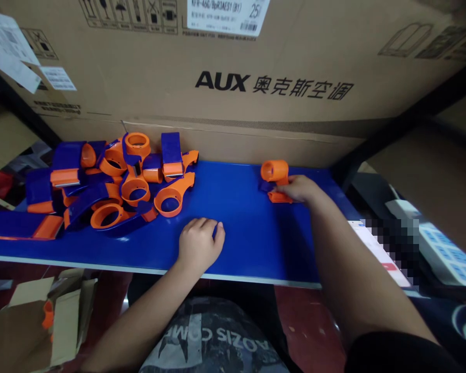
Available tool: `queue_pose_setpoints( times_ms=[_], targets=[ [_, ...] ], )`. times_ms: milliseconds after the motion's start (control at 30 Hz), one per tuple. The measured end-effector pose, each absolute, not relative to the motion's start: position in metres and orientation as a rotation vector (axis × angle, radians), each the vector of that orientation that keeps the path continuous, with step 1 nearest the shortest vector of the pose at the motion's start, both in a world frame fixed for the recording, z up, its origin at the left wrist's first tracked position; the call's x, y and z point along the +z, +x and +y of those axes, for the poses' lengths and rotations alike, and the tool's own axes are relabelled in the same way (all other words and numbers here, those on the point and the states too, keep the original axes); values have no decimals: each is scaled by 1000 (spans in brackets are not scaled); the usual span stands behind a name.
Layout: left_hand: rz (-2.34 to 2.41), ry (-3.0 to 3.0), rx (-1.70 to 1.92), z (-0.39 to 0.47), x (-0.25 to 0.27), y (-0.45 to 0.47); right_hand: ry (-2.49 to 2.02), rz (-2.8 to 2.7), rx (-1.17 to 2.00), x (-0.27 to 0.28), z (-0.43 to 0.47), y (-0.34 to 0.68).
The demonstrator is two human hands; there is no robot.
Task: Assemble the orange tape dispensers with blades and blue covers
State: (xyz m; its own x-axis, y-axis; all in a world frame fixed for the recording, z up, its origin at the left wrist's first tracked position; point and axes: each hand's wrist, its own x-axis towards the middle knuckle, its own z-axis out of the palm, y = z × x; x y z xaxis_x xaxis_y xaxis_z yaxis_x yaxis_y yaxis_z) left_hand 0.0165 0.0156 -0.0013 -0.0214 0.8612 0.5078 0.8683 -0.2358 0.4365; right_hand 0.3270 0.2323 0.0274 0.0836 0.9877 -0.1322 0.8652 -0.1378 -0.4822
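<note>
My right hand (303, 190) is closed around an orange and dark-blue tape dispenser (275, 172) on the right half of the blue tabletop (233, 207). The dispenser's round orange ring points up and to the left, and my fingers cover part of its lower end. Near the table's front edge rests my left hand (201, 243), its fingers curled in a loose fist with no object showing. To the left of that hand is a heap of similar tape dispensers (135, 190), orange rings and blue guards overlapping. The closest one (170, 201) lies just beyond my left knuckles.
A large cardboard box (159, 93) forms a wall behind the table. Dark metal posts stand at both sides. At right are a phone-like screen (376, 248) and a white power-strip-like object (438, 243). An open carton (23, 321) sits on the floor, lower left.
</note>
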Motion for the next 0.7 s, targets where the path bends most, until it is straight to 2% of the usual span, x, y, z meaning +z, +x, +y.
queue_pose_setpoints(
  times_ms=[233,433,567,700],
  targets=[
    [-1923,-2239,-1144,18,-4,16,-1923,-1889,788,44,184,258],
    [-1945,-2317,-1101,25,0,23,-1756,-1637,918,57,167,257],
    [-1839,-2458,-923,59,11,49,-1596,-1347,1106,63,160,263],
    [-1531,-2800,-613,104,17,75,-1453,-1116,1233,62,151,265]
  ],
)
